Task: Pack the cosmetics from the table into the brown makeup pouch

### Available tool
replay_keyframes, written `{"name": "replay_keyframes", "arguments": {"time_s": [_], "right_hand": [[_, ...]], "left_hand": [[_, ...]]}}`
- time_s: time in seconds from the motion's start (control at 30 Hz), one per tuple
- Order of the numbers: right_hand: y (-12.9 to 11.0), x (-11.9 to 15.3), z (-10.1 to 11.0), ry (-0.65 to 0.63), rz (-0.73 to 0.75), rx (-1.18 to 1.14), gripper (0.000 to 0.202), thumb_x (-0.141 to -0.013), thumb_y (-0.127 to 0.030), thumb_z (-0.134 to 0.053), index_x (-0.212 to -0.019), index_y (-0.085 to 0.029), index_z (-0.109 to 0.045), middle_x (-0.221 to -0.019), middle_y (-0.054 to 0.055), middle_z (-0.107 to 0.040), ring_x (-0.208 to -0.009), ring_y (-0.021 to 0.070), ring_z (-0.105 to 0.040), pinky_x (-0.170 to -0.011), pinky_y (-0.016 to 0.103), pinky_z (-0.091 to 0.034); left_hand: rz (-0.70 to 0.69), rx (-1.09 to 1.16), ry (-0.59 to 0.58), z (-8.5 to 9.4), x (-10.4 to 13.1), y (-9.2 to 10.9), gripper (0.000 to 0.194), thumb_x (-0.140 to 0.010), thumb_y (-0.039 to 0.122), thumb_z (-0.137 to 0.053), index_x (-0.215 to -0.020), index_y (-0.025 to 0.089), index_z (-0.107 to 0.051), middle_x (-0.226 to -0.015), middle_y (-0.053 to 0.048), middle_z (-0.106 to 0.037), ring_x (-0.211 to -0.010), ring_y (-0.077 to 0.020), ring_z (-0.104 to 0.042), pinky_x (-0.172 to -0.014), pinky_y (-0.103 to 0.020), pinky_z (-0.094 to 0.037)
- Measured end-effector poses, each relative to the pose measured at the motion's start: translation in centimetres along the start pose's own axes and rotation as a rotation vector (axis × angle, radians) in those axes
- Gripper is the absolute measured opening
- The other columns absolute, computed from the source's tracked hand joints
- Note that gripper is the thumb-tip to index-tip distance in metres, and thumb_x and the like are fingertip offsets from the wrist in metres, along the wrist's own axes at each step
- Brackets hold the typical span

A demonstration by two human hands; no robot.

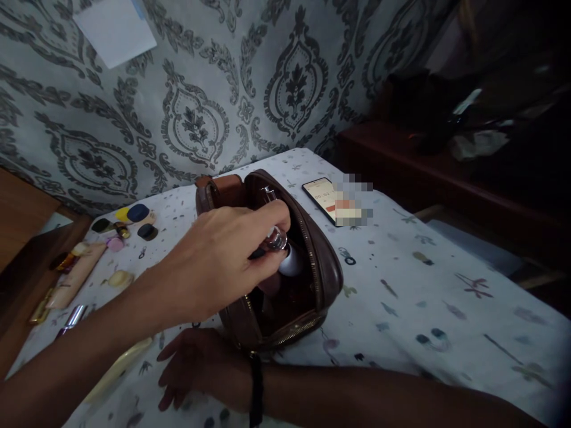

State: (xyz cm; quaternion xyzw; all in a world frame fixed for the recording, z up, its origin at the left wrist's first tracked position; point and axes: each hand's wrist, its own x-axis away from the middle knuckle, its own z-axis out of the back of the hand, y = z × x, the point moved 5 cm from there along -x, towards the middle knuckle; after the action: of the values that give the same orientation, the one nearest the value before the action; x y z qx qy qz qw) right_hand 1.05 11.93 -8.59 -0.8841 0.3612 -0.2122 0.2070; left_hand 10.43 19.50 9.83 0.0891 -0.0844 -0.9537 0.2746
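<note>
A brown zippered bag [328, 261] sits unzipped on the cloth-covered table. Reaching over its opening, my left hand [232, 255] pinches a small clear, shiny bottle [276, 239] between thumb and fingers; the hand hides part of it. Just below that bottle is a pale, rounded item [292, 263] inside the bag. Another clear, silvery item [268, 193] stands near the bag's far end. My right hand [196, 368], with a dark band at the wrist, rests low by the bag's near side, fingers apart and holding nothing.
Several cosmetics lie at the left, among them a peach tube [77, 276], a dark blue cap [138, 213], a round yellowish bottle [119, 278] and a silver-capped tube [74, 321]. A phone [325, 201] lies right of the bag. Patterned wall [250, 89] stands behind.
</note>
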Motion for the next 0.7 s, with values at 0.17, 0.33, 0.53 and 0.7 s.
{"name": "replay_keyframes", "arguments": {"time_s": [0.17, 0.33, 0.53, 0.7], "right_hand": [[0.3, -0.3, 0.0, -0.011, 0.013, -0.009, 0.069, -0.036, -0.051, -0.091, -0.084, -0.014, -0.057, -0.058, -0.005, -0.061, -0.053, 0.0104, -0.06, -0.058, 0.025, -0.045], [0.3, -0.3, 0.1, -0.031, 0.002, -0.021, 0.068, -0.035, -0.053, -0.091, -0.081, -0.015, -0.057, -0.059, -0.005, -0.06, -0.055, 0.0109, -0.06, -0.061, 0.027, -0.045], [0.5, -0.5, 0.1, -0.046, 0.017, -0.03, 0.067, -0.036, -0.053, -0.09, -0.08, -0.014, -0.058, -0.057, -0.004, -0.061, -0.054, 0.0113, -0.06, -0.06, 0.027, -0.045], [0.4, -0.4, 0.1, -0.043, 0.023, -0.023, 0.067, -0.037, -0.054, -0.09, -0.081, -0.014, -0.059, -0.056, -0.004, -0.061, -0.053, 0.0112, -0.061, -0.058, 0.026, -0.045]], "left_hand": [[0.002, -0.088, -0.131, -1.6, -0.7, 0.1, 0.007, -0.086, 0.023, -0.057, -0.093, 0.022, -0.055, -0.073, 0.003, -0.06, -0.072, -0.0163, -0.059, -0.065, -0.026, -0.044], [0.005, -0.173, -0.214, -2.6, -1.3, 0.0, 0.015, -0.088, 0.028, -0.055, -0.101, 0.021, -0.052, -0.084, -0.001, -0.064, -0.079, -0.02, -0.062, -0.073, -0.031, -0.047], [0.008, -0.282, -0.326, -3.8, -2.1, 0.2, 0.022, -0.086, 0.026, -0.058, -0.106, 0.018, -0.052, -0.094, -0.006, -0.067, -0.084, -0.0235, -0.066, -0.082, -0.036, -0.048], [0.024, -0.314, -0.38, -3.8, -2.6, 0.3, 0.023, -0.086, 0.026, -0.059, -0.106, 0.015, -0.054, -0.097, -0.008, -0.068, -0.089, -0.0264, -0.066, -0.08, -0.037, -0.049]]}}
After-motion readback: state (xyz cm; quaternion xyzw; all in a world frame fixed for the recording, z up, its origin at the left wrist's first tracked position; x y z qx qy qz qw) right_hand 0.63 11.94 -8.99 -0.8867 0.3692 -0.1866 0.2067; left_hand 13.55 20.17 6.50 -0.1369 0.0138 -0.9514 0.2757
